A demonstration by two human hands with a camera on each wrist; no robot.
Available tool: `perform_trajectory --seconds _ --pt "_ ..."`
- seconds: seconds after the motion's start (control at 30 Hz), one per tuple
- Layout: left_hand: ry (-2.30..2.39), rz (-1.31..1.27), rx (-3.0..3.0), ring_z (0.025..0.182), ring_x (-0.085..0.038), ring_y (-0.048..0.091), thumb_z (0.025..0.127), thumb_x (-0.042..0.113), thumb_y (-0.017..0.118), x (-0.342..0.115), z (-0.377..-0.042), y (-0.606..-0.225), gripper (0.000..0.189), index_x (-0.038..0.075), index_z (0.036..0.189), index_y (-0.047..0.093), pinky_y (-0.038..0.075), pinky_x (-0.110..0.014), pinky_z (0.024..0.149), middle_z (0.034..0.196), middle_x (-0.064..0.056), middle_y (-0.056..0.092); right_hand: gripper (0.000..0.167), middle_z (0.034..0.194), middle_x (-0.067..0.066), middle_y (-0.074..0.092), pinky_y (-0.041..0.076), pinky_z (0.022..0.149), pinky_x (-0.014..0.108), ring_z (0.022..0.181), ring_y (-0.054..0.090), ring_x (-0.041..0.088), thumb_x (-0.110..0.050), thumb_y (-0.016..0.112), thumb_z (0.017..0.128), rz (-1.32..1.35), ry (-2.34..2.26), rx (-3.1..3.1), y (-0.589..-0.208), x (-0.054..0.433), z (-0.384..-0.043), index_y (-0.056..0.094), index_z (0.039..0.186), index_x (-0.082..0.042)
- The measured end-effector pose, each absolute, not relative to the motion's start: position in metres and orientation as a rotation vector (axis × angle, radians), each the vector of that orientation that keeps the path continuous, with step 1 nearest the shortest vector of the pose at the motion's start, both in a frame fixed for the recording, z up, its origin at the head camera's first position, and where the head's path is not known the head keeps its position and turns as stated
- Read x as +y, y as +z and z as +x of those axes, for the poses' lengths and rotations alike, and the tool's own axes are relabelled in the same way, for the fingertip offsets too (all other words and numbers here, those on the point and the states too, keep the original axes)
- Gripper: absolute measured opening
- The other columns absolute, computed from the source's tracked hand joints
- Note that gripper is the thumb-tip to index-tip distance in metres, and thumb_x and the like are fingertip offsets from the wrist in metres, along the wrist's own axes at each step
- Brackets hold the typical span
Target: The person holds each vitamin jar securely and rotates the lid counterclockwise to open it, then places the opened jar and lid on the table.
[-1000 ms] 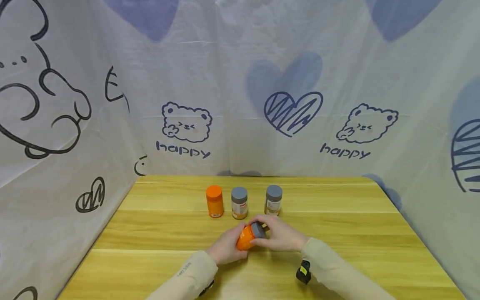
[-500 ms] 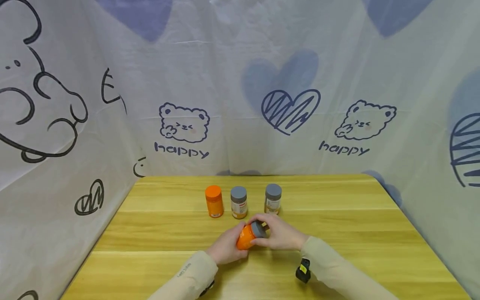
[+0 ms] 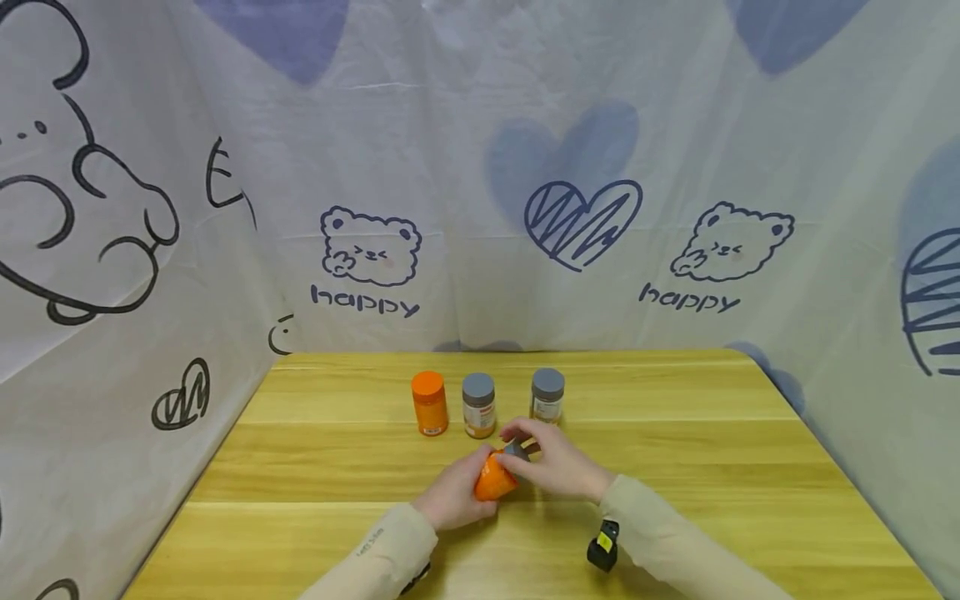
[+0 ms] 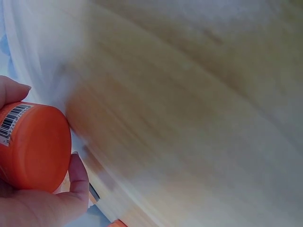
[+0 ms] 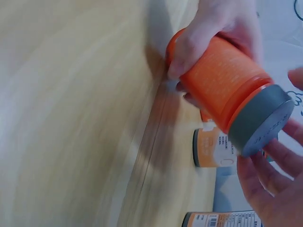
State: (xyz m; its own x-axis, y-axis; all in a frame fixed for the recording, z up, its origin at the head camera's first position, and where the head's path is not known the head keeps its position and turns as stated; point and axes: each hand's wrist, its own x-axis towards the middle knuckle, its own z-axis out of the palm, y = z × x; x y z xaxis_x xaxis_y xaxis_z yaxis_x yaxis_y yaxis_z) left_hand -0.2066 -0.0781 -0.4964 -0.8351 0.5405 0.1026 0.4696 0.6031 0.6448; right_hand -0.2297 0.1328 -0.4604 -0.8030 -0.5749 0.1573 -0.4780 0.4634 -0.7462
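Holding orange jar (image 5: 221, 81), left grip (image 3: 454, 492); right grip (image 3: 558, 463) at lid (image 5: 260, 119).

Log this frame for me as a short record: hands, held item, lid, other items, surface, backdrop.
Left hand: grips the held bottle
Right hand: fingers at the lid, thumb apart from it
Held bottle: orange, tilted
Lid: gray, on the held bottle
Standing behind: left bottle, orange-lidded; middle bottle and right bottle, both gray-lidded
Surface: wood-grain table
Backdrop: pale cloth with hearts, bears and "happy"
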Motion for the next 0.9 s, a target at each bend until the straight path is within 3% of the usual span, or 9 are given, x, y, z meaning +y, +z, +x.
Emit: perform_trajectory --seconds 0.13,0.3,0.53,0.77,0.9 --pt "1.050 0.850 2.725 0.092 -0.012 0.061 0.076 0.005 0.080 -0.0777 -0.2068 -0.4979 0.058 0.010 0.124 0.050 0.051 -0.031 0.083 0.107 -0.004 0.065 0.032 0.119 0.016 0.067 0.056 0.089 0.036 0.107 0.065 0.025 -0.029 0.064 0.099 -0.778 -1.434 2.556 -0.4588 0.1323 -0.2290 0.062 0.122 -0.006" --pt "1.057 0.836 2.730 0.092 -0.012 0.061 0.075 0.005 0.080 -0.0769 -0.2064 -0.4975 0.057 0.011 0.124 0.050 0.051 -0.032 0.083 0.106 -0.003 0.066 0.032 0.114 0.013 0.070 0.055 0.090 0.041 0.104 0.067 0.027 -0.029 0.064 0.098 -0.641 -1.469 2.589 -0.4584 0.1334 -0.2305 0.063 0.118 -0.004" --pt "1.056 0.844 2.723 0.092 -0.012 0.061 0.076 0.005 0.080 -0.0775 -0.2052 -0.4965 0.058 0.011 0.125 0.050 0.051 -0.032 0.083 0.107 -0.003 0.066 0.042 0.112 0.014 0.070 0.055 0.080 0.032 0.099 0.065 0.023 -0.038 0.065 0.095 -0.467 -1.393 2.525 -0.4566 0.1341 -0.2280 0.064 0.118 -0.003" --pt "1.047 0.852 2.729 0.093 -0.012 0.061 0.076 0.006 0.079 -0.0783 -0.2085 -0.4999 0.059 0.013 0.126 0.049 0.051 -0.031 0.084 0.109 -0.003 0.065 0.047 0.111 0.015 0.065 0.058 0.072 0.039 0.083 0.062 0.017 -0.043 0.068 0.093 -0.368 -1.367 2.408 -0.4517 0.1326 -0.2248 0.062 0.120 -0.004" --pt "1.044 0.850 2.721 0.096 -0.013 0.062 0.077 0.006 0.079 -0.0780 -0.2085 -0.4994 0.058 0.014 0.127 0.049 0.052 -0.031 0.085 0.111 -0.003 0.066 0.054 0.109 0.014 0.064 0.056 0.067 0.035 0.075 0.060 0.017 -0.046 0.069 0.091 -0.347 -1.309 2.406 -0.4525 0.1310 -0.2252 0.061 0.124 -0.004"
